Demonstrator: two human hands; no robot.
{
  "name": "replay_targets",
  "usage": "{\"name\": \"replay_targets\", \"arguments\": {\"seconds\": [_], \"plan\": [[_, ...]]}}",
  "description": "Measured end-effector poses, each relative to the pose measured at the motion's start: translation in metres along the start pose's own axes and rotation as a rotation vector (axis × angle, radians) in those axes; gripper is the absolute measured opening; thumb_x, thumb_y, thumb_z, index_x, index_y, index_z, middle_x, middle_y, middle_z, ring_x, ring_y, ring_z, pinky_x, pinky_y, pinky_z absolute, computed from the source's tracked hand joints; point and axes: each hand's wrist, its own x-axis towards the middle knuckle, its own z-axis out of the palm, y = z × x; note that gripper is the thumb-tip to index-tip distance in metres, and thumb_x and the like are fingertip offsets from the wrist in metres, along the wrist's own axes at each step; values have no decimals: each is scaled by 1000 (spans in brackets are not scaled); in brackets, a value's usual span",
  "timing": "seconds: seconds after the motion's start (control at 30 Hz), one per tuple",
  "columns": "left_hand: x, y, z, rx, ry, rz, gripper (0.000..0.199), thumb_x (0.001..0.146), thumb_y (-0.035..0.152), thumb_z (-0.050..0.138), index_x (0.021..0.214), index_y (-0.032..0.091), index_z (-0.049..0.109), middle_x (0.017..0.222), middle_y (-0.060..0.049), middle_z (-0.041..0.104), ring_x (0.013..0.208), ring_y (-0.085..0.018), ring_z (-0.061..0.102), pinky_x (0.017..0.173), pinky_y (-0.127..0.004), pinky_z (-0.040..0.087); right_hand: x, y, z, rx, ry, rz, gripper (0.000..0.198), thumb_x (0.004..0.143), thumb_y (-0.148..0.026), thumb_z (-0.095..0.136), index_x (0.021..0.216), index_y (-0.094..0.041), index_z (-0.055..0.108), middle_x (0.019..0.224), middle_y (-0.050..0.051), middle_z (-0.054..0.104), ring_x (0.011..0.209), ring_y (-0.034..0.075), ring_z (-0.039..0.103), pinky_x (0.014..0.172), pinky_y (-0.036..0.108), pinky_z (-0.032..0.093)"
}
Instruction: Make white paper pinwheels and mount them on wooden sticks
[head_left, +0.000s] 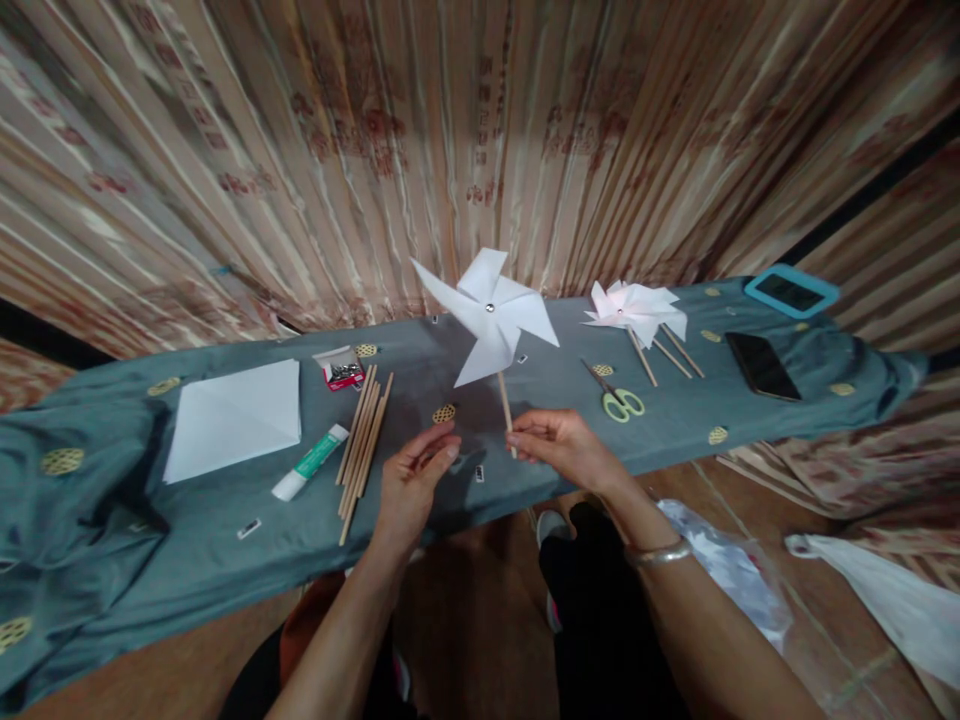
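A white paper pinwheel [517, 322] on a thin wooden stick stands upright over the middle of the cloth-covered table, a silver pin at its centre. The fingers of my right hand [566, 445] pinch the lower end of its stick. To the left, my left hand [416, 475] hovers near the pinwheel with nothing in it, fingers bent and thumb a little apart from them. Beside that hand lies a bundle of wooden sticks [364, 445]. A glue stick [310, 462] and a small red-and-white box of pins [343, 370] are just beyond.
A stack of white paper [236, 415] lies at the left. On the right are finished pinwheels [637, 310], green-handled scissors [621, 402], a dark phone [761, 365] and a blue-framed device [792, 290]. A curtain [450, 130] hangs behind the table [540, 400]. Plastic bags [727, 570] lie on the floor.
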Motion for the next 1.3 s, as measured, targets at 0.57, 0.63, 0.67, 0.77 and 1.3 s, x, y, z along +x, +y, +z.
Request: {"name": "replay_targets", "arguments": {"seconds": [0.57, 0.63, 0.67, 0.77, 1.3], "plan": [[-2, 0, 8, 62, -54, -47, 45, 54, 39, 87, 93, 18, 77, 85, -6, 77, 81, -18, 69, 84, -30, 53, 29, 0, -168, -761, 397, 161, 33, 78, -48, 69, 68, -17, 67, 60, 4, 69, 58, 15, 62, 55, 23, 47], [-2, -1, 10, 52, -58, -66, 46, 52, 40, 88, 91, 18, 78, 82, -5, 77, 79, -17, 69, 83, -29, 53, 30, 1, -174, -830, 402, 200, 29, 79, -43, 67, 69, -16, 69, 61, 4, 70, 59, 15, 63, 55, 22, 46], [-2, -2, 11, 48, -61, -70, 47, 51, 41, 89, 90, 18, 78, 82, -5, 77, 78, -17, 69, 82, -29, 53, 31, 1, -176, -863, 403, 218, 27, 80, -40, 66, 70, -16, 69, 62, 3, 71, 60, 15, 63, 56, 22, 46], [-1, -3, 13, 50, -72, -69, 47, 50, 42, 89, 89, 18, 78, 82, -5, 77, 78, -17, 69, 82, -30, 53, 33, 0, -183, -955, 398, 266, 20, 83, -31, 62, 75, -15, 72, 67, 3, 73, 63, 14, 64, 58, 21, 45], [1, -11, 17, 18, -78, -93, 39, 50, 36, 88, 84, 19, 79, 78, -5, 76, 73, -17, 67, 71, -27, 53, 54, 3, -220, -1270, 432, 484, 20, 80, -23, 61, 84, -16, 79, 77, 8, 75, 81, 24, 69, 74, 31, 49]]}}
